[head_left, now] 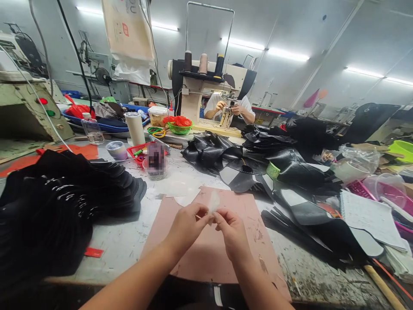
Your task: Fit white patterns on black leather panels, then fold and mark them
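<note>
Over a pink board [258, 224], my left hand [189, 221] and my right hand [232, 230] meet, fingertips pinched together. Between them stands a small, thin, translucent white piece [214, 200], gripped at its lower end by both hands. Its exact kind cannot be made out. Just beyond the board lie pale translucent sheets [177, 184]. Black, shiny cut pieces [64, 198] form a thick stack to the left of my hands. More black pieces with grey backing [306, 215] are spread to the right.
Behind the table a co-worker's hands [237, 110] are at a sewing machine [185, 97]. A white tumbler [134, 129], a clear tub [156, 165] and a green bowl [180, 127] stand at back left. A notebook [371, 217] and a wooden handle [382, 286] lie right.
</note>
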{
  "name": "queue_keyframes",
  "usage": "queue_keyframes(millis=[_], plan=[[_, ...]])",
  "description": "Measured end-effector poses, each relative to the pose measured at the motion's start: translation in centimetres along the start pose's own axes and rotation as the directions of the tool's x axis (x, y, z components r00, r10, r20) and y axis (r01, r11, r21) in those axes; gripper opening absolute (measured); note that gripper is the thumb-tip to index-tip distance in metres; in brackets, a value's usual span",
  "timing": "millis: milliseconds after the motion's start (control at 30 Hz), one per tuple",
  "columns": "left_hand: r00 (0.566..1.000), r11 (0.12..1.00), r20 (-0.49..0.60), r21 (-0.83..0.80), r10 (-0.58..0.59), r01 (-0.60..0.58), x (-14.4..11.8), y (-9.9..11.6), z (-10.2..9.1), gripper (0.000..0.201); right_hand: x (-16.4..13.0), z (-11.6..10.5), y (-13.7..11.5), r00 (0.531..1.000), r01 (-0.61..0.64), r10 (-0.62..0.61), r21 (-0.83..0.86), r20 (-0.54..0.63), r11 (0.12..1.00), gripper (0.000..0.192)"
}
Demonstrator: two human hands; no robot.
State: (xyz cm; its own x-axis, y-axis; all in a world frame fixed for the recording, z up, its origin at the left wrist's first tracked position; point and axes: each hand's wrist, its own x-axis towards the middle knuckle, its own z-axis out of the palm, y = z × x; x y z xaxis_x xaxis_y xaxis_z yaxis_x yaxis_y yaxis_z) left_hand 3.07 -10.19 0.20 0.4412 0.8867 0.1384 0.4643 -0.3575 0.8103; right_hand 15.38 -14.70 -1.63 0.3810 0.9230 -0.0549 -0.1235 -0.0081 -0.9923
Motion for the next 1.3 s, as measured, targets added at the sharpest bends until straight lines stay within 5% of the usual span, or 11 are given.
queue_keyframes(millis=[200, 533, 767, 1000, 1100, 1167, 1233, 1300], plan=[[0.996, 0.984, 0.006, -0.158, -0.087, 0.086, -0.1, -0.2, 0.0, 0.017, -0.4, 0.4, 0.1, 0.999, 0.034, -0.032, -0.052, 0.038, 0.998, 0.022], [0.983, 0.983, -0.087, 0.074, -0.162, 0.169, 0.7, -0.5, 0.6, 0.01, -1.1, 0.6, 0.7, 0.954, 0.26, -0.297, -0.399, -0.032, 0.879, 0.016], [0.979, 0.934, -0.054, 0.291, -0.198, 0.205, 2.9, -2.0, -0.7, 0.01, -0.6, -2.8, 0.0, 0.935, 0.157, -0.282, -0.461, -0.216, 0.873, 0.016], [0.969, 0.803, 0.081, 0.579, -0.232, 0.143, 5.8, -2.5, -3.2, 0.016, -1.7, -10.9, -1.0, 0.892, 0.08, -0.144, -0.163, -0.428, 0.983, 0.015], [0.975, 0.788, 0.125, 0.611, -0.186, 0.072, 5.9, -1.6, -2.4, 0.038, -3.0, -13.8, -1.3, 0.869, 0.061, -0.102, -0.101, -0.484, 0.993, 0.019], [0.96, 0.817, 0.247, 0.576, -0.13, -0.038, 4.6, -0.4, -0.9, 0.043, -3.9, -15.0, -1.3, 0.852, 0.041, -0.093, -0.112, -0.515, 0.993, 0.022], [0.892, 0.857, 0.446, 0.485, -0.073, -0.172, 2.3, 1.1, 1.2, 0.04, -4.8, -15.7, -1.2, 0.839, 0.018, -0.087, -0.132, -0.537, 0.991, 0.024], [0.778, 0.889, 0.628, 0.37, -0.025, -0.27, -0.3, 2.1, 3.3, 0.042, -5.5, -16.2, -1.0, 0.825, -0.009, -0.094, -0.18, -0.556, 0.984, 0.027]])
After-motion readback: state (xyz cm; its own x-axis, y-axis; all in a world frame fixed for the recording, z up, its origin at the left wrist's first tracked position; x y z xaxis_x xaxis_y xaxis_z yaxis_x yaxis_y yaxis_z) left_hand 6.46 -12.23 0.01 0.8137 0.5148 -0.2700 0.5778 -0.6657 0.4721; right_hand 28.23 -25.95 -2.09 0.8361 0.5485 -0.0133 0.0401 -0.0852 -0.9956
